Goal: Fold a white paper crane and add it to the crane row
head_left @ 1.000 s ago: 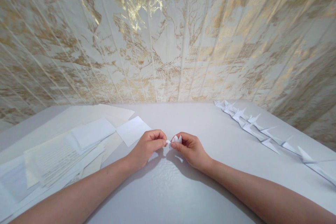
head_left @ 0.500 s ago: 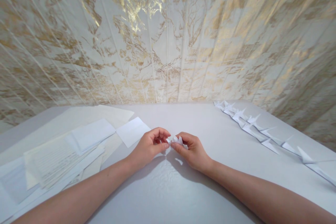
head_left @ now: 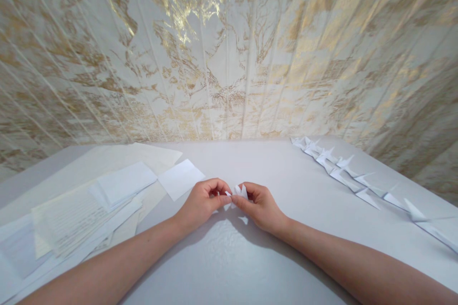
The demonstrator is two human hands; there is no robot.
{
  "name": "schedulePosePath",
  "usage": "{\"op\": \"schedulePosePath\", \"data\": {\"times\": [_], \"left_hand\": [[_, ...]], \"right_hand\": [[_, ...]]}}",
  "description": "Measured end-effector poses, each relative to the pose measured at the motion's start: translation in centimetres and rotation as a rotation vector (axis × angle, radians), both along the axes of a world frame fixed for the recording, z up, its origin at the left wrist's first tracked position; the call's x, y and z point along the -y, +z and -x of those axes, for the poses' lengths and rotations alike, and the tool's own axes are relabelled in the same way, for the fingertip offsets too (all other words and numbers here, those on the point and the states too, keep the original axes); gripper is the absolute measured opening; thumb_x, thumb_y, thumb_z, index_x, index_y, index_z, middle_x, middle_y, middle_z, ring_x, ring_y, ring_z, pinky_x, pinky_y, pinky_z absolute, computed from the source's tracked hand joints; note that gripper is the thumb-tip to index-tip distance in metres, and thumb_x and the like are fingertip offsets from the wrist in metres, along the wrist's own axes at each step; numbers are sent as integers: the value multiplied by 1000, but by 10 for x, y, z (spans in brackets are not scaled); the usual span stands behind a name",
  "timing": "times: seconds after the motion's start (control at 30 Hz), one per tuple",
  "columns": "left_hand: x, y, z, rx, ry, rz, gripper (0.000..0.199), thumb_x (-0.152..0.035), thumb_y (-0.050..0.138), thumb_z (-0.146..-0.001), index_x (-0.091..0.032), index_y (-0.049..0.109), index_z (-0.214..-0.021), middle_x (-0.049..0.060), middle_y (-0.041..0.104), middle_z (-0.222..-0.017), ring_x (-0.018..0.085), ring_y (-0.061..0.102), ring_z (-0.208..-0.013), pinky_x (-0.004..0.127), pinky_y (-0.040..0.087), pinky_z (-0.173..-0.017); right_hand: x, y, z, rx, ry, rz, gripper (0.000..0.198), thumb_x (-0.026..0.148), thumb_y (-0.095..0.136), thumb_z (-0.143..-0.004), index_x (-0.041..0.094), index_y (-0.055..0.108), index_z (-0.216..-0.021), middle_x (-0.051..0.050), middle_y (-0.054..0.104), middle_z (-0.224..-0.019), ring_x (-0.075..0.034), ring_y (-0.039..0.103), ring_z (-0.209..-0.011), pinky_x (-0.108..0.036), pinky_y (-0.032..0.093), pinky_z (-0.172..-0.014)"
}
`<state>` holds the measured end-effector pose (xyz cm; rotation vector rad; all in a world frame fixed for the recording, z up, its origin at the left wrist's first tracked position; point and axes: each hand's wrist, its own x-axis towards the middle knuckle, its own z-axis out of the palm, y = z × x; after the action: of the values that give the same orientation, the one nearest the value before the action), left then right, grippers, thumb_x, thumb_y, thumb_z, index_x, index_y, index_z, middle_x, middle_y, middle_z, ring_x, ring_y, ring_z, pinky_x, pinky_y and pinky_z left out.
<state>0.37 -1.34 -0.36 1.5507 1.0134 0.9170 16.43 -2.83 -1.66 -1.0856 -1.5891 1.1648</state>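
Observation:
A small folded white paper figure (head_left: 240,191) is held between my two hands, above the middle of the white table. My left hand (head_left: 209,198) pinches its left tip between thumb and fingers. On the other side, my right hand (head_left: 262,205) grips the body of the folded paper, thumb in front and fingers behind. Several pointed paper folds stick up between the hands; the fingers hide the rest of its shape.
Folded white paper cranes (head_left: 343,176) stand in rows along the table's right side. To the left lie a blank white sheet (head_left: 182,178), a stack of white paper (head_left: 125,182) and printed sheets (head_left: 77,219). A gold-patterned wall (head_left: 229,57) rises behind the table (head_left: 229,267).
My left fingers have come down and closed more tightly on the paper's tip. The folded paper has turned slightly in my right hand. Everything else is as before.

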Motion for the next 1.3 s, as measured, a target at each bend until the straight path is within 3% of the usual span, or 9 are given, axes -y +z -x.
{"op": "schedulePosePath", "data": {"times": [0.4,0.53,0.63,0.7,0.77,0.87,0.93,1.07,1.3], "left_hand": [[8,5,-2,-95,162,-162,11,-22,59,-60,-16,54,-52,-4,49,-52,10,42,-53,22,32,-53],[1,-1,1,-66,135,-108,23,-28,50,-73,-16,53,-53,-2,52,-52,11,45,-53,23,35,-54],[-5,-5,3,-30,149,-172,21,-25,45,-78,-16,58,-63,0,59,-62,13,53,-62,25,41,-61],[-8,-5,5,-72,181,-295,11,-18,49,-75,-17,60,-75,1,62,-71,14,55,-66,26,43,-63],[-8,-5,7,-157,183,-515,14,-13,54,-72,-19,62,-82,1,64,-77,14,56,-70,28,44,-67],[-6,-4,9,-253,149,-875,14,-11,58,-73,-19,63,-83,3,64,-80,16,57,-78,30,46,-73],[-5,-3,10,-296,140,-1012,10,-13,58,-76,-18,64,-82,4,64,-79,16,58,-78,30,47,-72],[-7,-2,10,-340,155,-1100,6,-15,58,-77,-18,62,-80,4,64,-75,16,58,-73,30,47,-68],[-7,-2,11,-346,147,-1105,7,-15,56,-78,-18,62,-78,3,65,-72,16,58,-71,30,46,-67]], "right_hand": [[1,4,2,87,20,-45,25,37,53,-70,16,46,-59,4,38,-55,-9,35,-52,-22,28,-48],[0,1,2,60,18,-8,22,36,52,-69,16,47,-61,4,38,-55,-8,34,-51,-22,27,-47],[-2,-1,0,15,-17,22,25,38,54,-68,17,44,-59,5,34,-53,-8,31,-50,-22,25,-46],[-3,-2,-1,-24,-29,51,28,40,56,-68,17,43,-59,6,34,-54,-7,30,-50,-22,25,-47],[-4,-3,-1,-65,-19,88,30,43,57,-67,17,45,-61,6,35,-55,-7,31,-50,-22,25,-47],[-4,-3,-1,-102,10,120,33,46,60,-66,16,46,-63,6,37,-55,-7,32,-51,-22,26,-48],[-4,-2,-1,-106,28,121,35,47,61,-65,15,46,-63,6,38,-55,-7,32,-51,-22,26,-48],[-3,-1,-2,-104,38,117,37,49,62,-64,15,47,-62,6,38,-55,-7,31,-51,-22,25,-48],[-3,-1,-2,-127,43,159,42,53,64,-62,14,49,-63,6,40,-54,-7,33,-50,-22,26,-48]]}}
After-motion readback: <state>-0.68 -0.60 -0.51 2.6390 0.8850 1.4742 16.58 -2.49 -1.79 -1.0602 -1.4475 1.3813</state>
